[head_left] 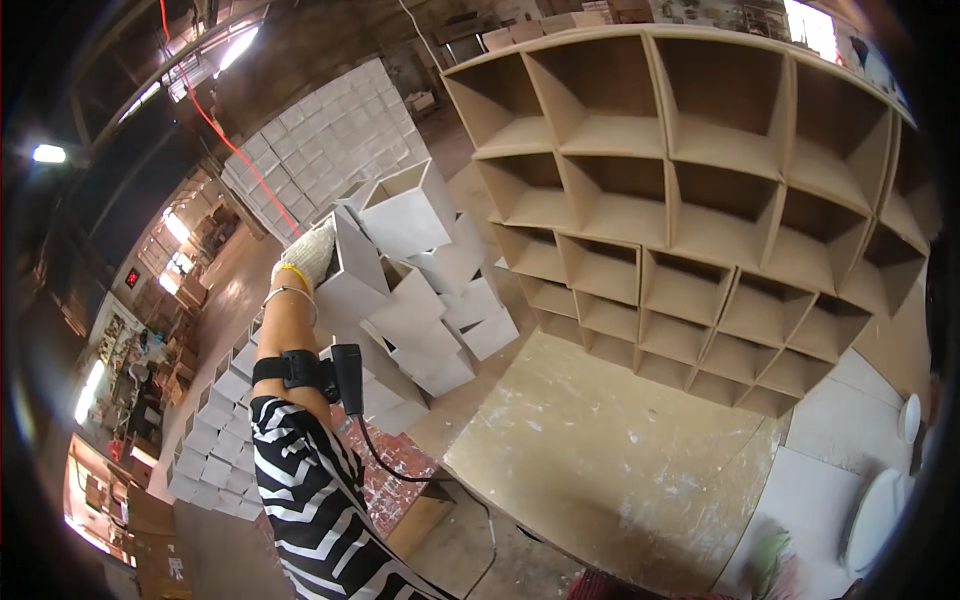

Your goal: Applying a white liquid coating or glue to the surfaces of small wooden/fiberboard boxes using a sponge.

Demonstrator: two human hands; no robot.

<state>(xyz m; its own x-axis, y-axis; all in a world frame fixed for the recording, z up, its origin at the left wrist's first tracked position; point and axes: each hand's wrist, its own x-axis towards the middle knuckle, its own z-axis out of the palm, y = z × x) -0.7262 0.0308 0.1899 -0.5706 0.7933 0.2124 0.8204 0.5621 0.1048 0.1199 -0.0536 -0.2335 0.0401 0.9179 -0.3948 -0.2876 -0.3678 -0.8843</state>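
Note:
My left hand (pixel 308 253), in a pale knitted work glove, reaches out to the upper left. Its fingers close over the upper edge of an open white box (pixel 357 262) in a stack; some fingertips are hidden behind that edge. Right beside it, another open white box (pixel 408 212) sits tilted on top of the pile, its brown inside showing. More white boxes (pixel 410 312) are heaped underneath. My right hand is not in view.
A large brown compartment rack (pixel 668 200) stands on the worn tan tabletop (pixel 600 440). A red paint-flecked board (pixel 385 480) lies below my left arm. Rows of white boxes (pixel 215 455) line the floor, with a tall white stack (pixel 325 130) behind. A cable (pixel 390 470) hangs from my arm strap.

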